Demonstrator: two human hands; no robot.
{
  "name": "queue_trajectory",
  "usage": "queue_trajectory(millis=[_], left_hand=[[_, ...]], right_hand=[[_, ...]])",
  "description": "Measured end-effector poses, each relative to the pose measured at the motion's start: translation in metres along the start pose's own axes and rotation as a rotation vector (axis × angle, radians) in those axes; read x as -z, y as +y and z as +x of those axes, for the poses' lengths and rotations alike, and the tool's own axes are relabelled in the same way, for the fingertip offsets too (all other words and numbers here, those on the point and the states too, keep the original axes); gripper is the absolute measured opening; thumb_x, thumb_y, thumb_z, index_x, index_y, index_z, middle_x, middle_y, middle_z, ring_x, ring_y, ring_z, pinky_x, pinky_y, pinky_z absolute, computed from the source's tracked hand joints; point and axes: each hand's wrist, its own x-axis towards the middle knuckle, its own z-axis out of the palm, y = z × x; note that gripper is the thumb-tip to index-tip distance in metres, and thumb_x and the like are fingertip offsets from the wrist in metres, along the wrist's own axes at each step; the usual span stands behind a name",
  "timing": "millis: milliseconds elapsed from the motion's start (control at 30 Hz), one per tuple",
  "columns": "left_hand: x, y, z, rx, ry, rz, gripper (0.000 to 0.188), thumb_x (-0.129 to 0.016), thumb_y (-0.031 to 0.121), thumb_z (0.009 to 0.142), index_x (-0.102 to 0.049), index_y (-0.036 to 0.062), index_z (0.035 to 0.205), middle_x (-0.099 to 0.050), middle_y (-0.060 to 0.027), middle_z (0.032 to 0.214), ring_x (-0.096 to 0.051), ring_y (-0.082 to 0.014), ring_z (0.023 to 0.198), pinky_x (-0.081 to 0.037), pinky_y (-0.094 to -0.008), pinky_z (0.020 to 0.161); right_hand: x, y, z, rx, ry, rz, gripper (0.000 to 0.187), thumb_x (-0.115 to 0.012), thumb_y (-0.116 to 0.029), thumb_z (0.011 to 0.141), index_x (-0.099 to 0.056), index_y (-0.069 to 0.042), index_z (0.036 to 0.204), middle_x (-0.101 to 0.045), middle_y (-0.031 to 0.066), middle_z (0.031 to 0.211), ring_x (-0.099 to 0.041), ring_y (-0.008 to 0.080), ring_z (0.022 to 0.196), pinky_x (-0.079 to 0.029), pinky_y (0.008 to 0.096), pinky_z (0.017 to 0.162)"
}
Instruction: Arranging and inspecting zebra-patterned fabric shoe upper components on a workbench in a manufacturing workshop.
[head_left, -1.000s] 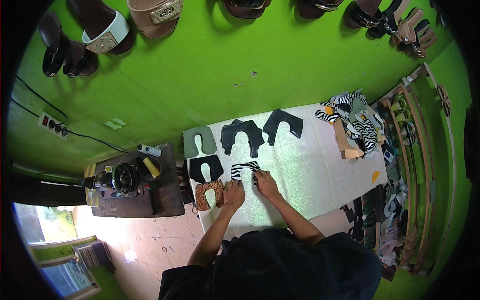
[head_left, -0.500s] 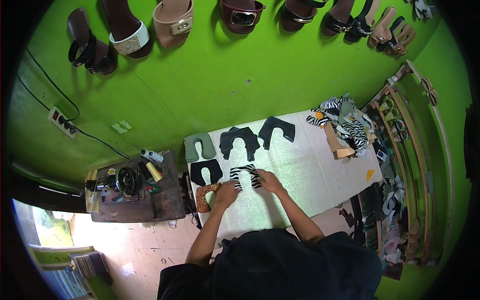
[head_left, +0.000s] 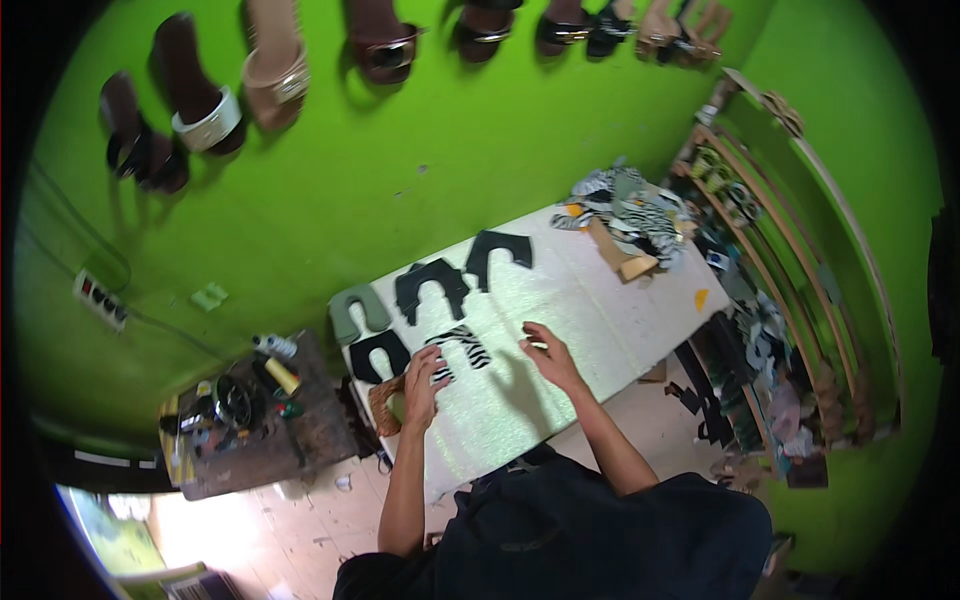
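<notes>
Both hands opened loosely: empty right hand freed the zebra-striped piece; whether left hand touched it, I couldn't tell.

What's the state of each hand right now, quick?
Left hand: open, fingers loosely spread beside the zebra-print piece; whether it touches can't be told.
Right hand: open, holding nothing.

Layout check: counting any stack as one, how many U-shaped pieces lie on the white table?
6: green piece, small black piece and brown piece at left; zebra-striped piece by the left hand; middle black piece and right black piece farther back. More may be hidden underneath.
</notes>
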Motion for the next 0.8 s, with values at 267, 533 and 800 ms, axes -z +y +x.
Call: queue_trajectory(millis=[267,533,800], left_hand=[[-0.105,-0.017,-0.007,0.073,-0.143,0.023,0.040,-0.045,0.028,0.100,-0.047,0.0088,0.135,-0.048,-0.0120,0.142,-0.050,-0.0265,0.124,-0.044,-0.0473,0.100],[-0.241,-0.048,-0.018,0.043,-0.258,0.201,0.035,-0.046,0.032,0.102,-0.052,0.0099,0.129,-0.054,-0.0089,0.134,-0.054,-0.0203,0.118,-0.049,-0.0413,0.092],[-0.379,-0.085,-0.031,0.006,-0.355,0.196,0.035,-0.049,0.030,0.101,-0.052,0.0083,0.128,-0.055,-0.0092,0.131,-0.057,-0.0210,0.115,-0.048,-0.0459,0.094]], right_hand=[[0.079,0.014,-0.049,0.004,0.139,0.029,0.050,-0.064,-0.031,0.096,-0.050,-0.004,0.136,-0.061,0.0141,0.130,-0.061,0.0255,0.115,-0.051,0.0374,0.095],[0.194,0.057,-0.098,0.004,0.270,0.103,0.049,-0.065,-0.024,0.096,-0.049,-0.003,0.137,-0.062,0.0144,0.126,-0.061,0.0207,0.114,-0.051,0.0335,0.093],[0.312,0.110,-0.139,0.079,0.377,0.207,0.052,-0.065,-0.024,0.095,-0.047,0.002,0.137,-0.060,0.0202,0.125,-0.062,0.0238,0.110,-0.054,0.0356,0.089]])
